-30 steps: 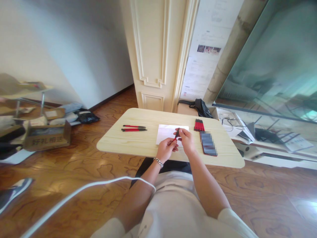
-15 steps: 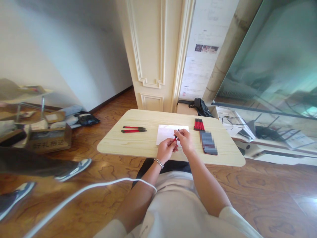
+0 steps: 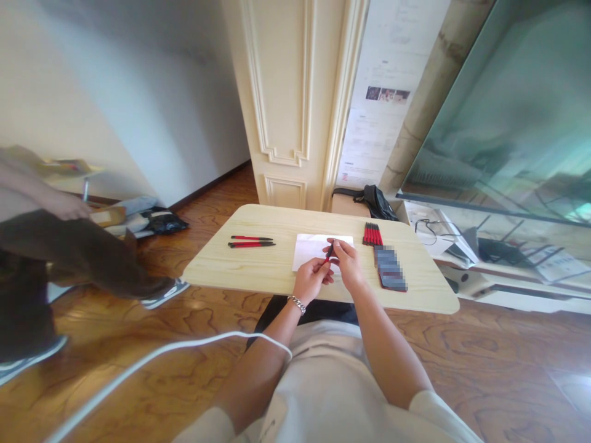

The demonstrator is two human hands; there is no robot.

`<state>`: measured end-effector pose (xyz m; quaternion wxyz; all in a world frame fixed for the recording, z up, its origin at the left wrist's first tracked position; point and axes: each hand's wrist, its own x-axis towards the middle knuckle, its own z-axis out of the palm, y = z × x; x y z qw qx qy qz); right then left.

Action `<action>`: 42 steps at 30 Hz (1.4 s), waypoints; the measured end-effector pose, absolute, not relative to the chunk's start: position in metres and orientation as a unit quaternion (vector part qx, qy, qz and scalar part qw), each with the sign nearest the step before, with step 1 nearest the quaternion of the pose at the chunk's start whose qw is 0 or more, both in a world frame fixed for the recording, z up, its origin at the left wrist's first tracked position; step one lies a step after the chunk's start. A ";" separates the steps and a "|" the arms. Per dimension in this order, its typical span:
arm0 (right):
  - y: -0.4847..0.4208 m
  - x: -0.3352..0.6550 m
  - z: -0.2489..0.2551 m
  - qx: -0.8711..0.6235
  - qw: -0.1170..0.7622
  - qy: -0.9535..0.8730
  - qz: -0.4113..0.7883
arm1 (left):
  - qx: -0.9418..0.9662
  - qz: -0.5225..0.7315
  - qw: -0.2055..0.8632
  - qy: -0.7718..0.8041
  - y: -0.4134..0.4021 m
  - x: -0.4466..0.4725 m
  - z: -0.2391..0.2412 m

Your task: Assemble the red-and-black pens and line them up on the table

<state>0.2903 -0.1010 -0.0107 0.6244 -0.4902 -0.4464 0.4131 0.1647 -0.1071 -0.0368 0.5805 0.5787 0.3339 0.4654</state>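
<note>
A red and black pen (image 3: 329, 253) is held between my two hands, above a white sheet of paper (image 3: 303, 245). My left hand (image 3: 310, 278) pinches its red lower part. Around the black upper part, the fingers of my right hand (image 3: 345, 261) are closed. Two similar pens (image 3: 252, 244) lie side by side on the left of the table (image 3: 217, 264). To the right of the paper, several more red and black pens (image 3: 372, 234) lie in a neat row. Just below that row is a phone-shaped item (image 3: 390, 268) with a pixelated surface.
A person in dark trousers (image 3: 92, 258) stands at the left, near parcels and a black plastic bag (image 3: 164, 220). A white cable (image 3: 184, 344) crosses the lower left. Behind the table are a black bag (image 3: 378, 202) and a cabinet (image 3: 517, 292).
My right fingers have shifted slightly on the pen's black part. The person at the left has moved farther into view, with a foot nearer the table. My left hand keeps its grip.
</note>
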 end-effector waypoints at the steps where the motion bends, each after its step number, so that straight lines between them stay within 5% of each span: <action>1: -0.101 0.291 -0.010 -0.495 0.622 -0.450 0.407 | 0.578 0.466 0.580 0.334 -0.107 0.165 -0.037; 42: -0.103 0.286 -0.011 -0.546 0.620 -0.435 0.359 | 0.593 0.464 0.556 0.351 -0.106 0.166 -0.041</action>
